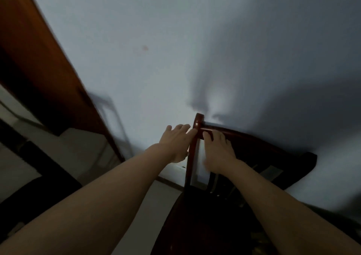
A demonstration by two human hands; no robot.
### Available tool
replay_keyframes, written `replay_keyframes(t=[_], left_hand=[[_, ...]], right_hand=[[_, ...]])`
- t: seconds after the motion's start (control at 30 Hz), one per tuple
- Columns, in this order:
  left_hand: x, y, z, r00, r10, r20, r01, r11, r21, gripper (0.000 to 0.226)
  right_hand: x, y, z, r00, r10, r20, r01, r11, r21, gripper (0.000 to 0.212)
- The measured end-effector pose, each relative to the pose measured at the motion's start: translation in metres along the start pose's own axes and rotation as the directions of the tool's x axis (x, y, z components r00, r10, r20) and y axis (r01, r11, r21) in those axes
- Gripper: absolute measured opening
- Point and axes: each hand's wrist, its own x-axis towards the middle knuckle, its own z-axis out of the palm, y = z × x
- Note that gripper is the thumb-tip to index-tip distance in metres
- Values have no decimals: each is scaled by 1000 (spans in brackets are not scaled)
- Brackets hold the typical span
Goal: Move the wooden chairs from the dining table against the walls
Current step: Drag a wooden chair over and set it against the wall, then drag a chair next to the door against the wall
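Observation:
A dark red-brown wooden chair (197, 126) stands with its backrest against a pale wall (156, 40). Its seat fills the lower right, dark and hard to make out. My left hand (175, 141) is spread, fingers apart, beside the left upright of the backrest, its fingertips touching the post. My right hand (218, 153) lies flat over the top rail just right of that post, fingers extended rather than curled around it. The room is dim and the picture is blurred.
A brown wooden door or door frame (39, 63) runs diagonally at the left, next to the wall. Pale floor tiles (82, 149) and a skirting strip (172, 184) lie below. A dark object (35, 192) sits at the lower left.

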Motion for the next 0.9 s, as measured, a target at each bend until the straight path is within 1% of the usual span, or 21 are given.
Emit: replay_keyframes(t=[0.1,0.2,0.27,0.33,0.43,0.6,0.77,0.9], left_hand=[[-42,-41,1,996,-92,-3,92,996,-1,74],[-91,-86,2,984,-181,-8,180,983,-17,74],[-138,-127,6,970,-244,-17,243,969,-31,75],[-153,-140,7,964,-264,-26,263,964,-50,77],[-207,-182,13,944,-330,-25,328,943,-62,78],[-289,-251,30,904,-427,8,426,900,-87,80],[-345,-303,44,859,-508,56,511,851,-118,76],[-359,-339,55,835,-544,81,550,822,-146,78]], right_hand=[[-4,-48,-3,998,-58,15,58,998,-14,87],[-11,-104,-2,990,-138,-9,138,990,-10,86],[-18,-162,2,980,-196,-33,195,980,-28,85],[-21,-180,1,980,-196,-36,195,980,-32,83],[-29,-243,7,966,-254,-37,251,965,-72,84],[-45,-342,19,936,-353,-15,351,934,-59,85],[-49,-408,26,904,-427,-16,425,902,-71,87],[-33,-447,26,885,-464,-36,460,884,-79,87]])
